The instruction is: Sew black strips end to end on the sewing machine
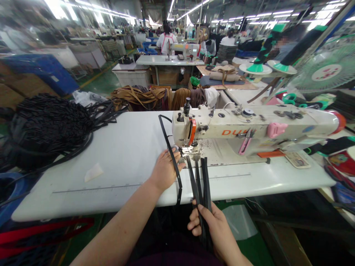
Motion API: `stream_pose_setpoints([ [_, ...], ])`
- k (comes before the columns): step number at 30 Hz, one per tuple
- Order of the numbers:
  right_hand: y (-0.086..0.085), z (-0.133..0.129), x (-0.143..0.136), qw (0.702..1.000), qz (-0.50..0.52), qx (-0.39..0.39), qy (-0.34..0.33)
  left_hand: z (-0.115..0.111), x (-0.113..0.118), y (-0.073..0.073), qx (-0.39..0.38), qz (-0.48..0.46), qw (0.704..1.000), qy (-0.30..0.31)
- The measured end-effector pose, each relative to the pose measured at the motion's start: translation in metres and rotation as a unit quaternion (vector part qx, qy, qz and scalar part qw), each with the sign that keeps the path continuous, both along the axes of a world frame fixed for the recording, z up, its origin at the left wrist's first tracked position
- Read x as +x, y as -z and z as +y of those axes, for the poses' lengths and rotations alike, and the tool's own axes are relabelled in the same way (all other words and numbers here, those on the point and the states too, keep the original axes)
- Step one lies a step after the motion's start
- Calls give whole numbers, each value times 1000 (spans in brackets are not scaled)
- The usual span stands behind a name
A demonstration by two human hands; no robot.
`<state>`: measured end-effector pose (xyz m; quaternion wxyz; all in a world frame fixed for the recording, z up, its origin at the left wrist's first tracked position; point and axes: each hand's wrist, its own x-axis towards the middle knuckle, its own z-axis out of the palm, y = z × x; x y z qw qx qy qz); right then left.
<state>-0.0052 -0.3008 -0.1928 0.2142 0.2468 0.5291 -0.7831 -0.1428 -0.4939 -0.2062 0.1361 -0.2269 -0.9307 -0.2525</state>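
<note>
My left hand [164,170] lies on the sewing table [122,155] just left of the presser foot [188,149], its fingers stretched out toward it. Over the back of this hand runs a thin black strap [172,157], which loops up behind the sewing machine head [181,129] and hangs past the table's front edge. My right hand [212,221], below that edge, is closed around several flat black straps [205,181]. Their upper ends lie on the table in front of the needle area. What is under my left fingertips is hidden.
A large heap of black straps [50,129] covers the table's left end. Pink thread snips [244,146] hang on the machine. Brown straps [141,96] lie behind the table. Thread cones [262,55] and a green fan [327,72] stand at right. A scrap [93,172] lies left.
</note>
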Motion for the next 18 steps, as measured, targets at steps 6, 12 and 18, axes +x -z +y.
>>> stream_pose_setpoints([
  [6, 1, 0, -1, 1000, -4, -7, 6, -2, -1, 4, 9, 8, 1000, 7],
  [12, 0, 0, -1, 1000, 1, -6, 10, -1, -7, 7, 42, 3, 999, -10],
  [18, 1, -1, 0, 1000, 11, 9, 19, -5, 8, -2, 100, 161, 977, -101],
])
